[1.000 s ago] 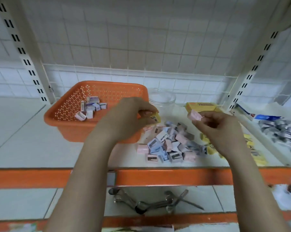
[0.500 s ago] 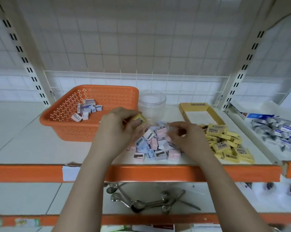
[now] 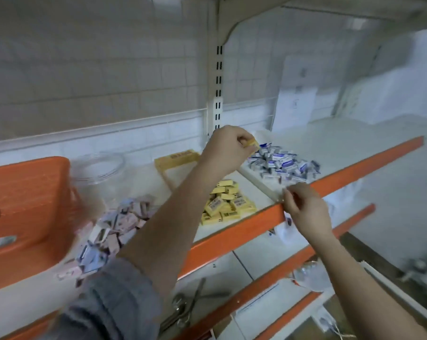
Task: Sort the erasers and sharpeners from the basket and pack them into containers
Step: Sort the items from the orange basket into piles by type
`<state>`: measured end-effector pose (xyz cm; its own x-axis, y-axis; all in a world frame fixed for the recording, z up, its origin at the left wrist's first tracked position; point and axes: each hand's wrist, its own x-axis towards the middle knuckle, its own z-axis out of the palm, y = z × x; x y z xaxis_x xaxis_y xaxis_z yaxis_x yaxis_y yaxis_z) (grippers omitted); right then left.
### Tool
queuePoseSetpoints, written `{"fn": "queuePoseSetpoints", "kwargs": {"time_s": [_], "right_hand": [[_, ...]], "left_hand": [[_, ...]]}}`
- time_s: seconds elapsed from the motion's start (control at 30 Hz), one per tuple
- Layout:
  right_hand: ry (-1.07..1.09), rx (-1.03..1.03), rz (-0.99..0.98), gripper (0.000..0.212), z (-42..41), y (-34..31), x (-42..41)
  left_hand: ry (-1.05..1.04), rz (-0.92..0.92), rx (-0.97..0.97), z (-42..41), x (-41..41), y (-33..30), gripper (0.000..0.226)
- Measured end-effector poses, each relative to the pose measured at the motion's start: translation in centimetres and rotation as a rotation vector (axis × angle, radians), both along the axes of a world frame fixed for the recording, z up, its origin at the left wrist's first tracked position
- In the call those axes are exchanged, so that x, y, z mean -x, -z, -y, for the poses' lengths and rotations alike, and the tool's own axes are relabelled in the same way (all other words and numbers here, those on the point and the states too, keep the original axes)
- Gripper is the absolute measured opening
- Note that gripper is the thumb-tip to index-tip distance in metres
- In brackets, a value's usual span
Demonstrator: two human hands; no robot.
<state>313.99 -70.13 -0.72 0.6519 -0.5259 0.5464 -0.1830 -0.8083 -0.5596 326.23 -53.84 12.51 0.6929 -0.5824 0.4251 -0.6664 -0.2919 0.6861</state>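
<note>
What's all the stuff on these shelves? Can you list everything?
basket: one, orange, far left of shelf
clear jar: one, see-through, behind the basket's right side
pink and blue pile: many small pieces, beside the basket
yellow box: one, open, back of shelf
yellow erasers: a pile, front of the yellow box
blue-and-white pile: many small pieces, next shelf to the right
metal tools: several, silver, lower shelf
left hand: pinches a yellow piece near the blue-and-white pile
right hand: at the orange shelf edge, fingers curled; contents unclear
</note>
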Motion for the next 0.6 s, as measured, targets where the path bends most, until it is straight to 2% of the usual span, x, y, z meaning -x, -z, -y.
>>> {"fn": "queuePoseSetpoints", "kwargs": {"time_s": [0.13,0.3,0.5,0.6], "right_hand": [[-0.103,-0.072,0.145,0.033,0.0,0.7,0.0],[-0.185,-0.17,0.245,0.042,0.8,0.7,-0.1],[-0.22,-0.199,0.263,0.023,1.7,1.6,-0.4],[-0.212,-0.19,0.278,0.021,1.7,2.0,-0.5]], "left_hand": [[0.055,-0.065,-0.062,6.2,-1.5,2.1,0.005],[0.051,-0.131,-0.071,11.7,-3.2,3.5,0.023],[0.022,-0.105,-0.099,14.4,-4.6,4.1,0.016],[0.02,-0.099,-0.117,14.5,-4.8,4.3,0.018]]}}
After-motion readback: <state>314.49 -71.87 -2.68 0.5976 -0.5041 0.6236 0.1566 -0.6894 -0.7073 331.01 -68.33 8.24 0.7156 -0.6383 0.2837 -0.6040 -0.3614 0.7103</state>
